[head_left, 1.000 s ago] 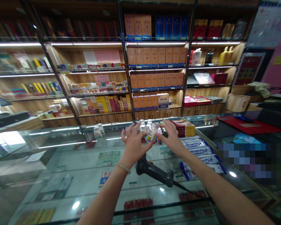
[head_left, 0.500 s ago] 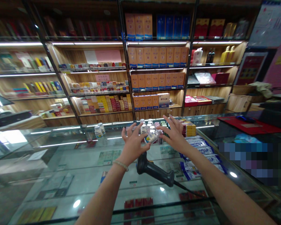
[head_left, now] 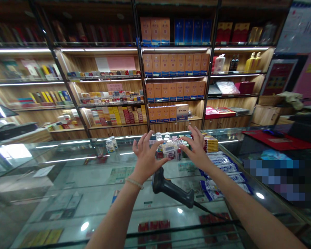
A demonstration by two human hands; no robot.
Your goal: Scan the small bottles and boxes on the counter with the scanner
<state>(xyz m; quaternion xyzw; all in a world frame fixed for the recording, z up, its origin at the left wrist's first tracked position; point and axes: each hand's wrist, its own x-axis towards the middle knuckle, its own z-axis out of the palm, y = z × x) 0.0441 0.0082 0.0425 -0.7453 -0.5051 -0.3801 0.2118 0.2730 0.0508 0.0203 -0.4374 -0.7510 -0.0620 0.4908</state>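
Note:
A small clear bottle [head_left: 169,149] is held on its side above the glass counter, its white barcode label facing me. My left hand [head_left: 148,154] has its thumb and index finger at the bottle's left end, the other fingers raised. On the cap end, my right hand [head_left: 195,147] pinches with thumb and index finger, its remaining fingers lifted. Just behind the held bottle stands a group of small capped bottles [head_left: 167,135], partly hidden by my hands. Below my hands a black handheld barcode scanner [head_left: 172,190] lies on the glass, its cable running right.
Two similar bottles [head_left: 111,144] stand left of my hands on the glass counter [head_left: 93,183]. Yellow-and-red packs [head_left: 210,143] and blue-and-white packets [head_left: 223,169] lie to the right. A red mat [head_left: 280,139] is farther right. Stocked shelves [head_left: 142,79] line the wall behind.
The bottle has turned between my hands, so its barcode now faces me. My hands have shifted slightly apart, and the left thumb is stretched farther under the bottle.

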